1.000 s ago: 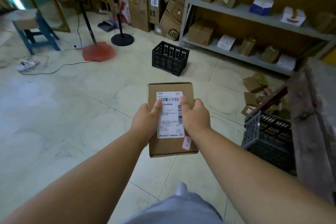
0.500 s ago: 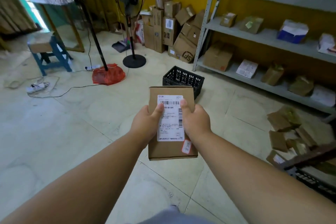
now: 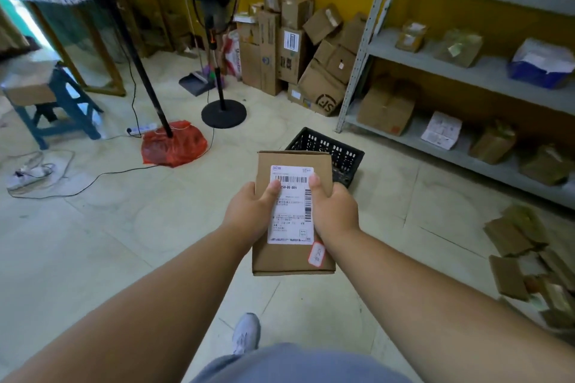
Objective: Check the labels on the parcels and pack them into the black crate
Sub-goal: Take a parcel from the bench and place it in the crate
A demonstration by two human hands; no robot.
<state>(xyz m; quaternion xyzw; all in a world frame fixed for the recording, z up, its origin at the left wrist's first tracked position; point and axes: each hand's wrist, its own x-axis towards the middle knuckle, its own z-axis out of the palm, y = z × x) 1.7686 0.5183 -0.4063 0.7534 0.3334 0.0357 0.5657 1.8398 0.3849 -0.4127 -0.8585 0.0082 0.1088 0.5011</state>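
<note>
A flat brown cardboard parcel (image 3: 292,261) with a white barcode label facing up is held in front of me. My left hand (image 3: 249,214) grips its left edge, thumb on the label. Its right edge is gripped by my right hand (image 3: 337,211), thumb also on the label. The black crate (image 3: 342,152) stands on the floor just beyond the parcel, its near left part hidden behind the box. What lies inside the crate cannot be seen.
A grey shelf rack (image 3: 466,71) with parcels runs along the right wall. Loose brown parcels (image 3: 522,258) lie on the floor at right. Stacked cartons (image 3: 295,50), two fan stands (image 3: 222,112), a red bag (image 3: 174,146), cables and a blue stool (image 3: 53,99) stand at the left and back.
The view has moved closer to the black crate and the shelf; the grey crate at right has left the view. Both hands keep the same grip on the parcel.
</note>
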